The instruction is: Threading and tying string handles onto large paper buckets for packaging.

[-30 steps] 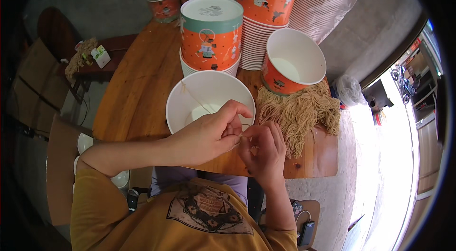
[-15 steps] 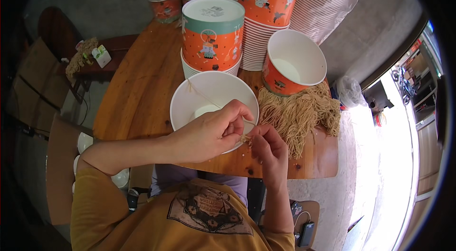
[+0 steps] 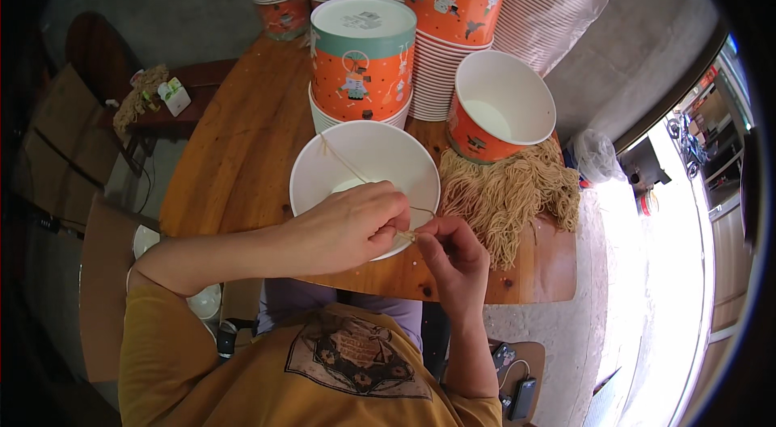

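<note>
A white-lined paper bucket [image 3: 315, 176] stands at the table's near edge with its mouth up. Across it runs a thin tan string [image 3: 346, 165], from a small knot at the far inner wall to my hands and the near right rim. My left hand [image 3: 347, 221] is over the bucket's mouth, its fingers closed on the string. Just right of it, my right hand [image 3: 454, 253] pinches the same string by the near rim. A short length shows between the two sets of fingertips. My left hand hides part of the bucket's inside.
A bundle of tan strings [image 3: 505, 201] lies on the wooden table [image 3: 218, 176] at the right, partly under another open bucket [image 3: 501, 100]. Behind stand an upturned orange-and-green bucket [image 3: 361, 63] and tall stacks of nested buckets [image 3: 440, 75]. A cardboard box [image 3: 105, 298] is at the left.
My left fingers have curled down and closed near the rim. My right hand has shifted slightly left, and the string between my fingertips is now drawn out.
</note>
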Motion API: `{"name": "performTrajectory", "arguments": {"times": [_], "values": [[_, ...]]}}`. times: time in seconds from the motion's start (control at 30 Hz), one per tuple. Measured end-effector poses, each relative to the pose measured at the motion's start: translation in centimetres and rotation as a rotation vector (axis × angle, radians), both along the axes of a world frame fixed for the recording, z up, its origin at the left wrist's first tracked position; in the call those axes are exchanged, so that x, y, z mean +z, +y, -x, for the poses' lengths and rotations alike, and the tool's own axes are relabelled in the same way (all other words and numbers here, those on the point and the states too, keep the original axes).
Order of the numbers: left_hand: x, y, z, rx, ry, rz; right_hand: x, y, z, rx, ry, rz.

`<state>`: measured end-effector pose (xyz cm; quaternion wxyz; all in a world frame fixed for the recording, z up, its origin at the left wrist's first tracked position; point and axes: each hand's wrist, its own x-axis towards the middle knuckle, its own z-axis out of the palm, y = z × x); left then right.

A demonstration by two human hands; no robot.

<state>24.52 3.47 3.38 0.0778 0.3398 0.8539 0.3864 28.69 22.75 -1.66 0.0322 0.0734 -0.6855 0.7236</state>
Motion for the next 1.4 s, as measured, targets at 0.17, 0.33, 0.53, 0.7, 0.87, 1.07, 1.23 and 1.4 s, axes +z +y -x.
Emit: {"name": "performTrajectory", "arguments": {"times": [0.17, 0.33, 0.53, 0.7, 0.87, 1.07, 1.23, 1.4], "values": [[0.3, 0.3, 0.0, 0.034, -0.030, 0.020, -0.4, 0.2, -0.1, -0.052, 0.091, -0.050], [0.8, 0.4, -0.1, 0.032, -0.156, -0.009, 0.7, 0.1, -0.2, -0.079, 0.263, -0.386], [0.7, 0.5, -0.1, 0.036, -0.164, -0.018, 0.4, -0.2, 0.0, -0.148, 0.412, -0.538], [0.7, 0.5, -0.1, 0.034, -0.130, -0.024, 0.7, -0.1, 0.1, -0.220, 0.582, -0.720], [0.4, 0.3, -0.1, 0.038, -0.058, -0.038, 0.3, 0.3, 0.2, -0.242, 0.632, -0.772], [0.4, 0.1, 0.1, 0.046, -0.065, -0.068, 0.1, 0.6, -0.4, -0.236, 0.569, -0.740], [0.4, 0.2, 0.0, 0.042, -0.066, -0.081, -0.1, 0.4, -0.6, -0.254, 0.580, -0.669], [0.5, 0.3, -0.1, 0.040, -0.070, -0.088, -0.4, 0.6, -0.5, -0.260, 0.605, -0.645]]}}
